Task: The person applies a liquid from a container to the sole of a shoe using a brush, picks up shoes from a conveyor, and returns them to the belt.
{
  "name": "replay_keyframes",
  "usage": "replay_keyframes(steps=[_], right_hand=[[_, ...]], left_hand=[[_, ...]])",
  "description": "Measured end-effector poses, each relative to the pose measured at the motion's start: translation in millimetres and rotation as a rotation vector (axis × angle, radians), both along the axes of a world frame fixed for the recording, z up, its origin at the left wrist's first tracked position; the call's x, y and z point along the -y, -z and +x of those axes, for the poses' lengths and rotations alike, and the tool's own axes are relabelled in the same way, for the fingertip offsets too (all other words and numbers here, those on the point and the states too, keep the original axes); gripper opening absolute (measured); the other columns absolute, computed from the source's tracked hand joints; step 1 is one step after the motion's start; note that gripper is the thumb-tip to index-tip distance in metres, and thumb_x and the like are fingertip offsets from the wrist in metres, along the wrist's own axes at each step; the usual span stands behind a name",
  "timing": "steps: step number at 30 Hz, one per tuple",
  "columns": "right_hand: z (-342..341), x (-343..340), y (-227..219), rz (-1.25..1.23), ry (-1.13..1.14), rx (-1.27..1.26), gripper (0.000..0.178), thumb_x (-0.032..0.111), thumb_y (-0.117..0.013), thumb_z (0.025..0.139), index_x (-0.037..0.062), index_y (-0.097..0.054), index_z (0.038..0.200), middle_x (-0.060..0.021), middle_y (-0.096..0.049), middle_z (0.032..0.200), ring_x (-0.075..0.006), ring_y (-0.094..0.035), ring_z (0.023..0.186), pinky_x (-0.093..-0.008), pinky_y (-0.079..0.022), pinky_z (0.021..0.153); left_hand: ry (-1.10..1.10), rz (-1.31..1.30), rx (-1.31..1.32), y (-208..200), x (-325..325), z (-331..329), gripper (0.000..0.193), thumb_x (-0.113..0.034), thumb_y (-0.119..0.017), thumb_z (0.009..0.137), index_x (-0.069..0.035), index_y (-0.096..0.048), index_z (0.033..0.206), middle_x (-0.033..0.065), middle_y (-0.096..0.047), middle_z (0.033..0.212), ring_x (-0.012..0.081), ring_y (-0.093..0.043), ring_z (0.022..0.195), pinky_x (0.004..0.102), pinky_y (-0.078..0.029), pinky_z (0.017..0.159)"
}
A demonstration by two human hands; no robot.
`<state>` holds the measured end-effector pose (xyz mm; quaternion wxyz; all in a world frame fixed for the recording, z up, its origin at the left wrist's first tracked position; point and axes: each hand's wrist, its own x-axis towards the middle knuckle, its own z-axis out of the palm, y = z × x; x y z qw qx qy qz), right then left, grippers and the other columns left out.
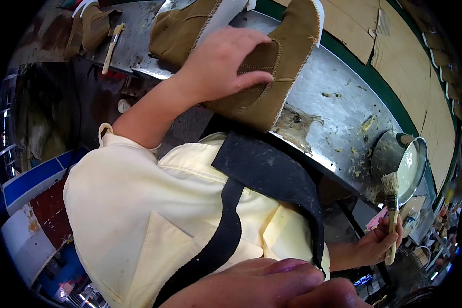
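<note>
My left hand [218,64] is over a brown suede-like boot upper [264,90], its thumb and fingers spread apart; whether it touches the surface I cannot tell. Curved stitching and a pale frayed edge run along this upper. Right beside it, partly behind my hand and wrist, lies a second brown boot upper [177,31] with white lining. Low on the right, my right hand [377,244] grips the wooden handle of a flat paintbrush [391,205], bristles pointing up. The bristles are in front of the near side of a metal pot [387,156] holding whitish liquid [408,164].
A stained metal worktable [339,120] carries dried residue. Another brush [113,49] lies at its left end, near more brown uppers [90,25]. Cardboard sheets [405,66] extend beyond the green strip [357,64]. A black apron [269,164] covers part of my front.
</note>
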<state>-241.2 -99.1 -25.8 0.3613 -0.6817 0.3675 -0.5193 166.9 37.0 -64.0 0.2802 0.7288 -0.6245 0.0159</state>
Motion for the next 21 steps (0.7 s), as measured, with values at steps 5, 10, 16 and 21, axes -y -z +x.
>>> replay_keyframes(steps=[5, 10, 16, 21], right_hand=[[-0.5, -2.0, -2.5, 0.012, -0.027, 0.002, 0.030, 0.026, -0.047, 0.091, -0.0005, -0.054, 0.104, -0.0203, -0.057, 0.102, -0.0192, -0.059, 0.075, -0.0263, -0.050, 0.065], [7.4, -4.9, -4.1, 0.008, 0.064, -0.043, 0.042, 0.031, -0.048, 0.090, -0.0071, -0.054, 0.106, -0.0137, -0.060, 0.085, -0.0133, -0.058, 0.072, -0.0217, -0.047, 0.069], [13.0, -7.3, -6.0, -0.006, 0.090, -0.062, 0.043, 0.032, -0.048, 0.089, -0.0074, -0.054, 0.106, -0.0134, -0.060, 0.085, -0.0132, -0.058, 0.071, -0.0219, -0.046, 0.070], [15.9, -9.2, -6.9, -0.001, 0.101, -0.057, 0.043, 0.032, -0.048, 0.090, -0.0074, -0.054, 0.105, -0.0144, -0.060, 0.089, -0.0138, -0.058, 0.073, -0.0232, -0.046, 0.072]], left_hand=[[0.091, -0.111, -0.081, 9.2, 13.2, -4.7, 0.057, -0.025, -0.072, 0.069, -0.011, -0.041, 0.115, 0.0094, -0.045, 0.125, 0.0305, -0.048, 0.106, 0.0350, -0.039, 0.090], [0.165, -0.145, -0.028, 15.5, 14.0, -0.3, 0.050, -0.020, -0.074, 0.067, -0.012, -0.043, 0.106, 0.0087, -0.048, 0.122, 0.0307, -0.050, 0.103, 0.0357, -0.040, 0.087], [0.165, -0.175, -0.079, 18.6, 12.8, -1.1, 0.046, -0.021, -0.073, 0.066, -0.013, -0.042, 0.098, 0.0073, -0.051, 0.117, 0.0310, -0.053, 0.093, 0.0369, -0.042, 0.081], [0.164, -0.183, 0.023, 19.2, 15.0, 0.0, 0.042, -0.023, -0.071, 0.067, -0.013, -0.041, 0.095, 0.0061, -0.052, 0.116, 0.0301, -0.054, 0.088, 0.0356, -0.044, 0.074]])
